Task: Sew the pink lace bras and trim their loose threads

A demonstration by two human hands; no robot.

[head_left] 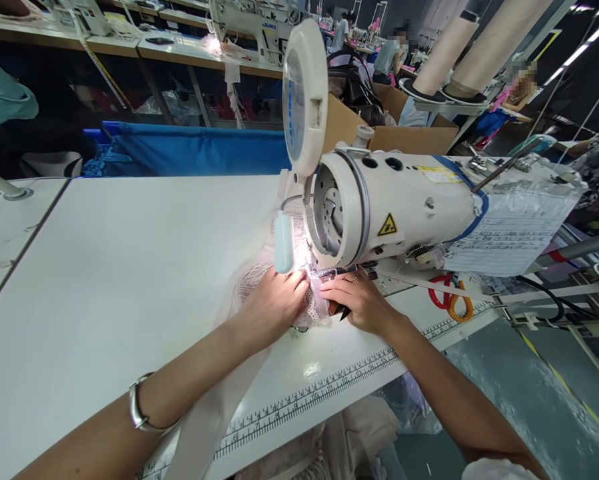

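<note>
Pale pink lace fabric [253, 280] lies bunched under the needle area of a white sewing machine [404, 200]. My left hand [278, 300] presses its closed fingertips on the lace, just left of the lit needle area. On the other side my right hand [359, 300] has its fingers together at the fabric's edge. A dark pointed thing [345, 313] pokes out beneath my right palm; its kind is mostly hidden. Close above my left fingers hangs a light blue lamp [283, 241]. The needle itself is hidden in the glare.
Red-handled and orange-handled scissors [440, 291] lie right of my right hand. A printed ruler [299, 403] runs along the front edge of the white table [154, 267]. A pale fabric strip [204, 427] trails beneath my left forearm. Behind stand a cardboard box [414, 139] and thread cones [444, 57].
</note>
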